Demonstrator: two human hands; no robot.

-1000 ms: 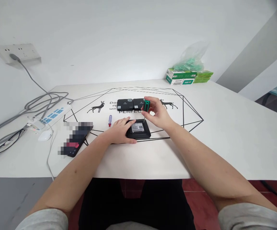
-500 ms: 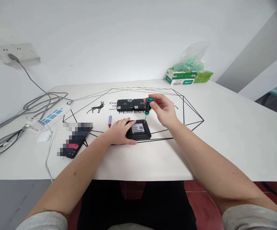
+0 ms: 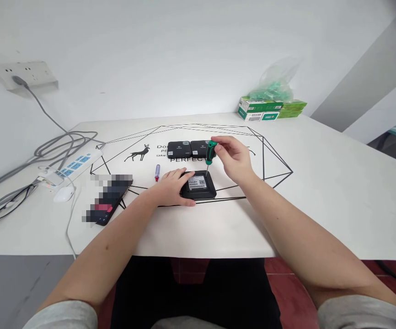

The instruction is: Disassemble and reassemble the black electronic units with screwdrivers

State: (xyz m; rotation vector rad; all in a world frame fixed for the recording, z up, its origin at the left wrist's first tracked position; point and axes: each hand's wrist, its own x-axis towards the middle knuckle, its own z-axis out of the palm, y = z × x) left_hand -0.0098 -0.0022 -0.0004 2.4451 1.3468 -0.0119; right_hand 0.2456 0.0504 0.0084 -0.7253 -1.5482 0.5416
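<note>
On the white table [image 3: 321, 214], the right hand [image 3: 234, 160] has its fingers clamped on a green screwdriver [image 3: 211, 151] (its tip at the black box's far right corner), while the left hand [image 3: 173, 187], fingers slightly spread, presses the left side of that labelled black box [image 3: 205, 193].

Both hands [image 3: 203, 176] close together, fingers bent

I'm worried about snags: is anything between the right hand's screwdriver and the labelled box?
Nothing visible does. From the right hand, the green screwdriver reaches down to the labelled box; the left hand rests on its left side, clear of the shaft.
</note>
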